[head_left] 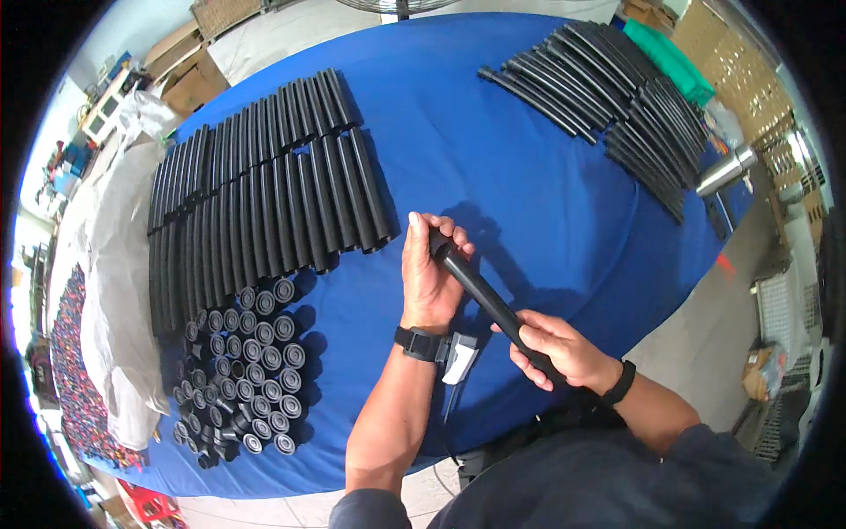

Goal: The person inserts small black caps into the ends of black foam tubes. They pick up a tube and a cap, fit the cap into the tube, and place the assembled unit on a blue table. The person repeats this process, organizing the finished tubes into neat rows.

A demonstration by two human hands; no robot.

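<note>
Fingers [421, 231] of both hands grip slim matte-black tube [483, 294], tilted.

We hold a black tube [489, 300] over the blue table [529, 176], slanting from upper left to lower right. Our left hand [429, 269] wraps its upper end; our right hand [560, 348] grips the lower end. Wide tubes [264, 194] lie in rows at left, caps [251, 370] stand below them, thin tubes [608, 79] lie far right.
</note>
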